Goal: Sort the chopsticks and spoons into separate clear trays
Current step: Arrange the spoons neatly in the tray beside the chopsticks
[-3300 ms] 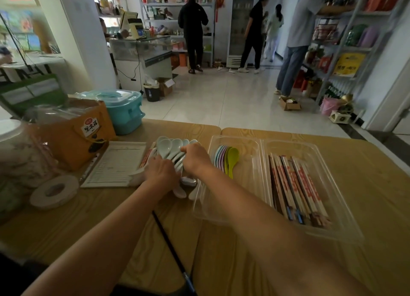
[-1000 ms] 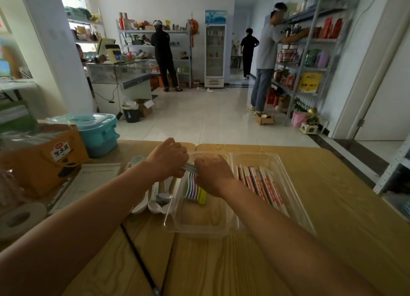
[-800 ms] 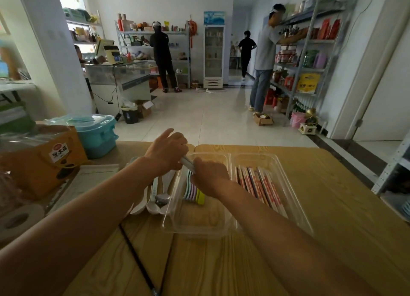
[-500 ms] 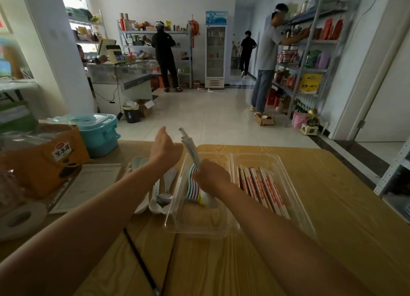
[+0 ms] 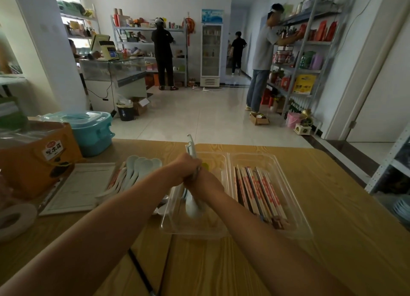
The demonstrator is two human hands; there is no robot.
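L hand (image 5: 185, 168) & R hand (image 5: 199, 182) touch, both closed on a bunch of white spoons (image 5: 192, 198) over the left clear tray (image 5: 175, 227). Chopsticks (image 5: 257, 189) lie in the right tray (image 5: 297, 211). More spoons (image 5: 137, 169) wait on the table (image 5: 332, 218), left.

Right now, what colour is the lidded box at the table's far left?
Teal box, seen in the head view.

Wood grain, clear plastic, glazed white.
The table (image 5: 332, 207) shows matt yellow wood; both clear trays (image 5: 295, 224) gleam as thin glossy plastic; white spoons (image 5: 142, 167) look smooth, glazed; chopsticks (image 5: 259, 189) wear printed paper sleeves.
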